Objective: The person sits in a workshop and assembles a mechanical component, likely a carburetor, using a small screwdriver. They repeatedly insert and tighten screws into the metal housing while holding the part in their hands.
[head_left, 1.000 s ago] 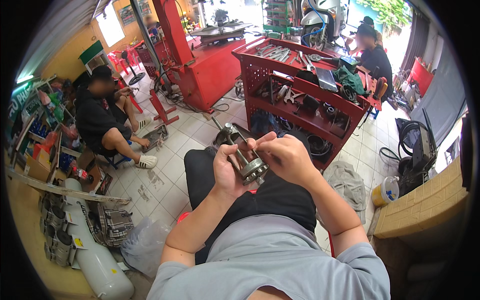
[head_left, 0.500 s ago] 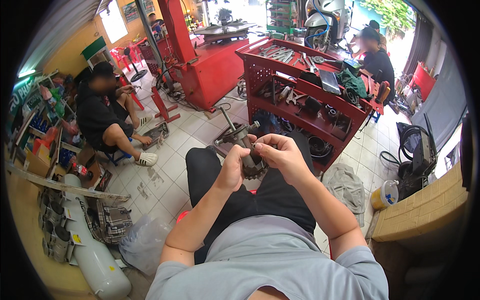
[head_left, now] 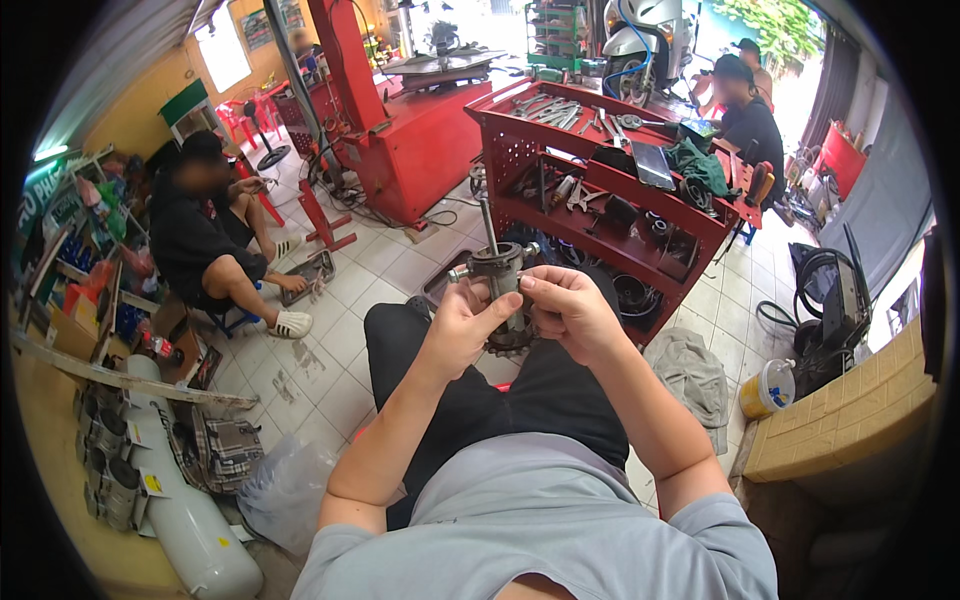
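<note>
Above my lap I hold a grey metal cylindrical part (head_left: 497,264). A bright rod (head_left: 489,226) sticks up from its flanged top, and a dark toothed ring (head_left: 510,349) circles its lower end. My left hand (head_left: 462,326) is closed around the part's left side, thumb laid across the front. At its right side, my right hand (head_left: 573,313) pinches with thumb and forefinger, close against the body. Whatever sits in that pinch is too small and covered to name. The part stands nearly upright, its rod tilted slightly left.
Ahead stands a red tool cart (head_left: 600,190) with several wrenches (head_left: 553,110) on top. A seated person (head_left: 205,220) works at the left, near a tray (head_left: 308,275) on the tiled floor. Another person (head_left: 750,125) sits at far right. A grey cloth (head_left: 688,375) and yellow-white bucket (head_left: 768,388) lie to my right.
The metal part has turned more upright, its rod swinging rightward from a stronger left lean. My left hand has shifted a little left and its thumb now crosses the part; the right hand still pinches.
</note>
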Demonstrator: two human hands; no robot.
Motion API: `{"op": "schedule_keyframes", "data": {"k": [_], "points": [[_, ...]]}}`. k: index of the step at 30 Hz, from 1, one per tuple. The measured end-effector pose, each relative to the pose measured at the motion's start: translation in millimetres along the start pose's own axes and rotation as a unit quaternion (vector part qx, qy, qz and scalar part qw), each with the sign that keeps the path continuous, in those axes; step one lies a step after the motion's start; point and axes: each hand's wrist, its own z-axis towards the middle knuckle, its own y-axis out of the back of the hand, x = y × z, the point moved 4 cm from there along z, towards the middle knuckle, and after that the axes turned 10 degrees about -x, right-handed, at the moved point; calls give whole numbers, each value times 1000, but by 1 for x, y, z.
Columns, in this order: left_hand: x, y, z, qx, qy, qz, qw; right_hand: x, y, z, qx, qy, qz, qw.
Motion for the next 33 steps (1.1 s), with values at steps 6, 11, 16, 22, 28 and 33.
{"op": "schedule_keyframes", "data": {"k": [6, 11, 16, 22, 28, 33], "points": [[6, 4, 3, -46, -79, -10, 996, 1, -3, 0, 49, -15, 45, 998], [6, -1, -1, -83, -110, -30, 990, 8, -12, -8, 32, -12, 53, 998], [8, -6, -4, -109, -102, -62, 987, 4, -10, -9, 34, 2, 68, 997], [14, -4, -6, -125, -65, -127, 982, 3, -14, -10, 12, 1, 67, 998], [12, -6, -8, -110, -32, -166, 979, 1, -12, -8, 10, -1, 68, 998], [15, -4, -8, -107, -15, -180, 978, 2, -11, -8, 11, -5, 57, 998]]}}
